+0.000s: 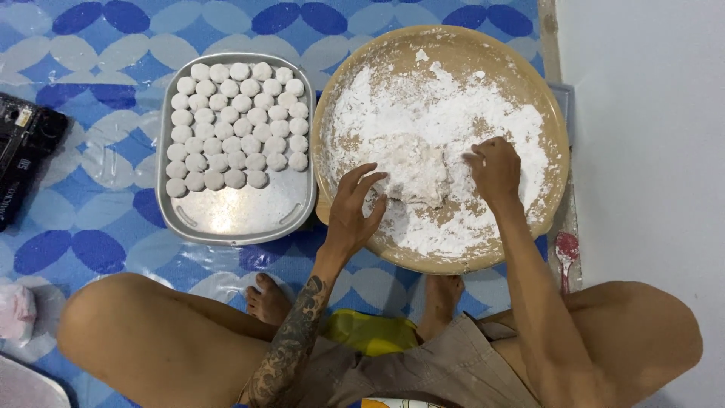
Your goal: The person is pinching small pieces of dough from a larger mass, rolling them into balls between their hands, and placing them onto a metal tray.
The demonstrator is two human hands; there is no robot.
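White floury dough lump point(415, 170) sits mid-way in the round tan flour-dusted tray point(529, 83), right of a grey metal tray point(234, 211) of white dough balls point(236, 125). Left hand point(355, 211) spreads wide beside it; right hand point(495, 170) curls, pinching its edge.

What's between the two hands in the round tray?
In the head view, a floured dough lump lies between the left hand and right hand.
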